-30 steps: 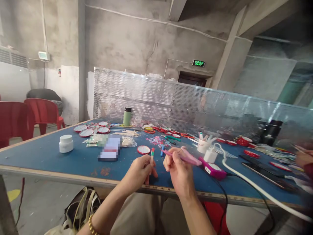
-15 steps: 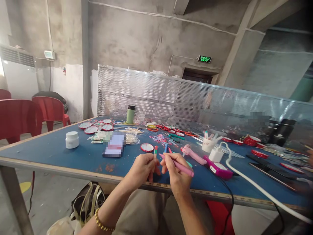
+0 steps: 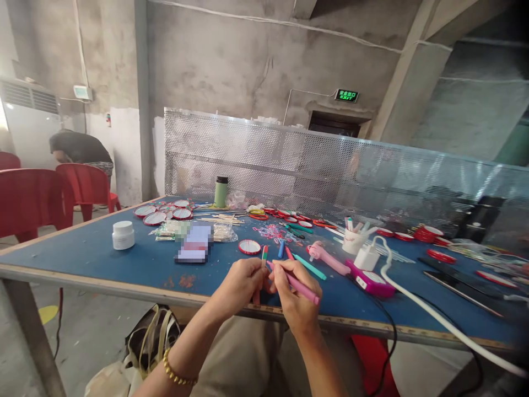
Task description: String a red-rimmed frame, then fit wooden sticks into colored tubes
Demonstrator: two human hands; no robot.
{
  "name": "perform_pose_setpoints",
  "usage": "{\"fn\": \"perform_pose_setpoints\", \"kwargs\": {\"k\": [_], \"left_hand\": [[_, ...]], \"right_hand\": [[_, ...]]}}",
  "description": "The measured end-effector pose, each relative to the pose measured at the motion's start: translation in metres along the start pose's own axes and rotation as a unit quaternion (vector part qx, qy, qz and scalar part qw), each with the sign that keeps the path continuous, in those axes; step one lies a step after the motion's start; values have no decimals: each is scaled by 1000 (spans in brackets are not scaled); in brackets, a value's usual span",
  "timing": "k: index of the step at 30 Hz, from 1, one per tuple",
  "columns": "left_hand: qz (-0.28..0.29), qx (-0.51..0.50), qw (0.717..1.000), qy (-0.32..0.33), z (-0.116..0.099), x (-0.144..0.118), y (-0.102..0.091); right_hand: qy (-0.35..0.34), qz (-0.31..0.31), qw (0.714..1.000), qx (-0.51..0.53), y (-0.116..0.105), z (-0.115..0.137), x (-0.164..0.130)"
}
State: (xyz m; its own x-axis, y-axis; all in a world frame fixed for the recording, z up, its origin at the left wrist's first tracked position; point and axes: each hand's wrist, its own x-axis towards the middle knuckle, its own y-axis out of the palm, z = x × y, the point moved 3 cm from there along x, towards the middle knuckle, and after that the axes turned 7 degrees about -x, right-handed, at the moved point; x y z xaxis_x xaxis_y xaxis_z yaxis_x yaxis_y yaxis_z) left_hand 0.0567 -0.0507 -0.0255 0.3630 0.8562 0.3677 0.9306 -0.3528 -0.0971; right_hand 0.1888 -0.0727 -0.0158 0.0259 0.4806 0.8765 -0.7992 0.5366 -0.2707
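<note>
Left hand (image 3: pixel 242 284) grips painted stick (image 3: pixel 260 270) upright; right hand (image 3: pixel 295 295) grasps pink pen (image 3: pixel 298 283), tip at stick — brace both wrists on worktop (image 3: pixel 124 264) edge for steady strokes.

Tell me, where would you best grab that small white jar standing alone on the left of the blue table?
Probably around the white jar at its round side wall, below the lid, with a hand coming down from above or from the near table edge. It stands upright on the blue table, squat and cylindrical, with bare surface all round it, so fingers can close on opposite sides unhindered.

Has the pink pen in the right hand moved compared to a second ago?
Yes. The pink pen came down and left, away from the magenta device, toward the left hand.
</note>
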Motion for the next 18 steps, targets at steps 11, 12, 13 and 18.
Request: {"fn": "perform_pose_setpoints", "kwargs": {"k": [11,12,13,18], "left_hand": [[-1,29,1000,12,-2,-2,0],[-1,30,999,14,-1,-2,0],[-2,31,999,16,-1,-2,-1],[2,37,999,17,-3,-2,0]], "right_hand": [[-31,2,999,-10,0,5,3],[-32,2,999,-9,1,5,3],[-33,2,999,-8,1,5,3],[-32,6,999,-11,1,4,2]]}}
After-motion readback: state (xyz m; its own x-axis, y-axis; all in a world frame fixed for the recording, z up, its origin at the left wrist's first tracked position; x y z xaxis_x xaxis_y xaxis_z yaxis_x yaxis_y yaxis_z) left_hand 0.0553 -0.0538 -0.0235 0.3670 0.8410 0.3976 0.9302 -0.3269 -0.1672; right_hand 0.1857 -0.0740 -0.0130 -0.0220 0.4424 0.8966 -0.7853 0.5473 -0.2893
